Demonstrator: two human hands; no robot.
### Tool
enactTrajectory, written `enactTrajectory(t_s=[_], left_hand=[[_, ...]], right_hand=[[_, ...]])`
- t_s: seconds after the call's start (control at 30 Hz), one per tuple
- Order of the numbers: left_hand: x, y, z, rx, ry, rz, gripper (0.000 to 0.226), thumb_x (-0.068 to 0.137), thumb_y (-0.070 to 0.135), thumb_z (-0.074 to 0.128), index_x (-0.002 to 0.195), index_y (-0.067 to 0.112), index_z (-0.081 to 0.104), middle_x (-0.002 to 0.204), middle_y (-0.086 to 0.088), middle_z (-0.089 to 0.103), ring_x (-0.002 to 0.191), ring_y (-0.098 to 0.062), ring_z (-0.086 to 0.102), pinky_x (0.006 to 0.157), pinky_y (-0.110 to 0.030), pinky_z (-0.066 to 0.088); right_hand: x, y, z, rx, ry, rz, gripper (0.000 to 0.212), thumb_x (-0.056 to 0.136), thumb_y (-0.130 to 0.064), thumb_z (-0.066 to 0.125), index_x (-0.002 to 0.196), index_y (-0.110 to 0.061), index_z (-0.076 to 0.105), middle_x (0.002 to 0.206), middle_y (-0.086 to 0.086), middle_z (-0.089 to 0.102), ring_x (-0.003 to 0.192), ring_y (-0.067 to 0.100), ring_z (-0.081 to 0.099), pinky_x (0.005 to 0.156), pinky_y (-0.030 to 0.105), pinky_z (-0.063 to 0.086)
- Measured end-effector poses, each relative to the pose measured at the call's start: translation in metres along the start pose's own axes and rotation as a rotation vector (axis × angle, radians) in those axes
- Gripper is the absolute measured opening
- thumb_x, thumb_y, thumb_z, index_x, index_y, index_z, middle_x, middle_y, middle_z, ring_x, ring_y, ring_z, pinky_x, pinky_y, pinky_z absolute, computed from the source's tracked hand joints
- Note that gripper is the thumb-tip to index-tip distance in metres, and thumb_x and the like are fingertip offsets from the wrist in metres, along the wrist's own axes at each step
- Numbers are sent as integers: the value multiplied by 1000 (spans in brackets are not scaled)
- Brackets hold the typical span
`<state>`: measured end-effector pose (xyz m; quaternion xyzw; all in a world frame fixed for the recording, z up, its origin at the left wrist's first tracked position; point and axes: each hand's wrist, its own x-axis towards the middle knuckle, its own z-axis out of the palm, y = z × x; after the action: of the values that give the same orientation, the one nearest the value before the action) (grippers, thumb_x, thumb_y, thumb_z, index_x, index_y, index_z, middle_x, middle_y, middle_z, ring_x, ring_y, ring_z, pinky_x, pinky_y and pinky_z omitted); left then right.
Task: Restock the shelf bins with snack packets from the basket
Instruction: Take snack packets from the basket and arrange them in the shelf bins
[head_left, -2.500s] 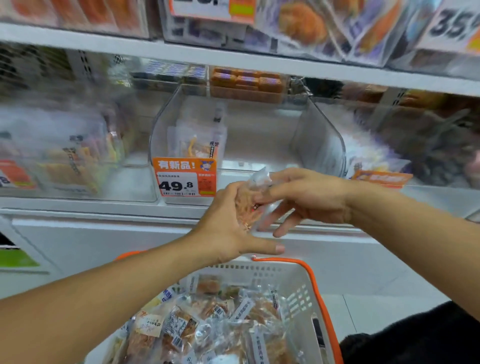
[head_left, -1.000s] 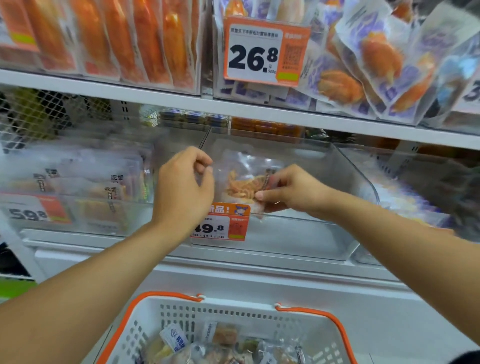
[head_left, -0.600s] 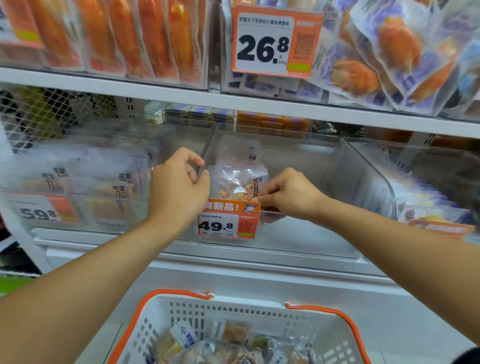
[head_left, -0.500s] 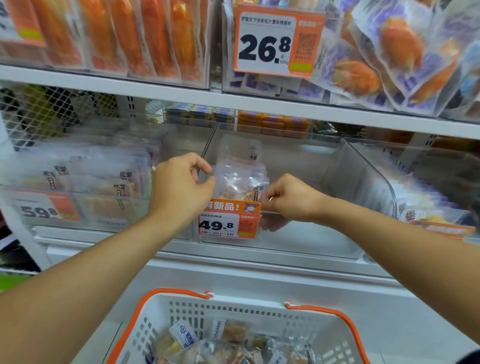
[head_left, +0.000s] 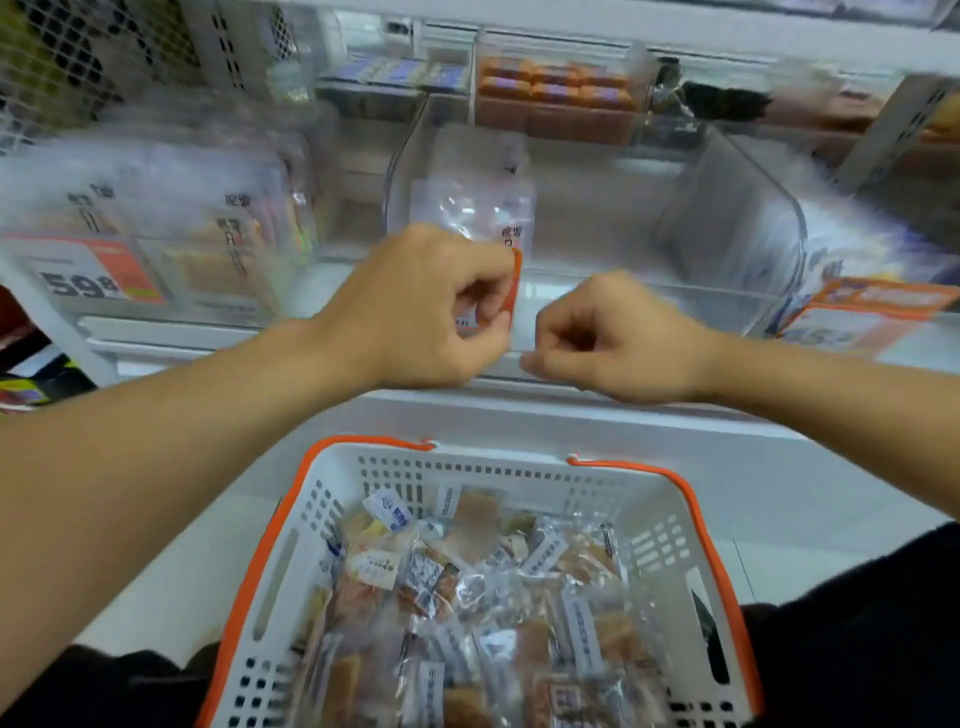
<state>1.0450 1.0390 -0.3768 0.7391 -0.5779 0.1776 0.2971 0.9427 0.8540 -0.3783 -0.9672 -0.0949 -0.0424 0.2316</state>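
Both hands empty at the bin front, basket of packets straight below.

Left hand (head_left: 415, 312) curled, holding no packet, thumb and fingertips seemingly at the orange price tag (head_left: 514, 283) on the front edge of the clear shelf bin (head_left: 727, 228); right hand (head_left: 618, 338) beside it, loosely fisted, empty. One snack packet (head_left: 472, 213) upright at the bin's front left corner, long axis vertical. Basket (head_left: 649, 525) under both hands, roughly equally near; packets inside jumbled, mostly lengthwise front to back.

Left hand (head_left: 415, 306) hides most of the orange price tag (head_left: 514, 286). Basket (head_left: 332, 499) cut off at bottom edge. Shelf bins (head_left: 727, 228) & packets w/ motion blur, print unreadable.
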Motion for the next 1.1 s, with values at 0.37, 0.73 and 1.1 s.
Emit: enactTrajectory(t_s=[0.37,0.73,1.1], left_hand=[[-46,-2,56,207,-1394,-395,39,97,33,59,135,26,51,89,12,51,87,-15,54,86,-32,47],[-48,-25,46,195,-1445,-484,47,94,37,63,138,25,50,125,-2,58,114,-22,58,102,-44,48],[-36,-23,33,13,-1286,-390,123,58,51,90,153,37,14,154,11,32,139,-18,38,110,-35,38]], right_hand=[[-42,57,203,-7,-851,432,56,94,-31,67,141,-10,43,140,9,51,122,25,52,92,28,41],[-29,47,286,391,-555,725,24,83,-26,79,99,-13,68,91,0,64,79,12,59,70,23,49],[5,10,72,1301,-403,902,28,90,-4,46,102,13,65,89,27,73,71,25,75,66,29,62]])
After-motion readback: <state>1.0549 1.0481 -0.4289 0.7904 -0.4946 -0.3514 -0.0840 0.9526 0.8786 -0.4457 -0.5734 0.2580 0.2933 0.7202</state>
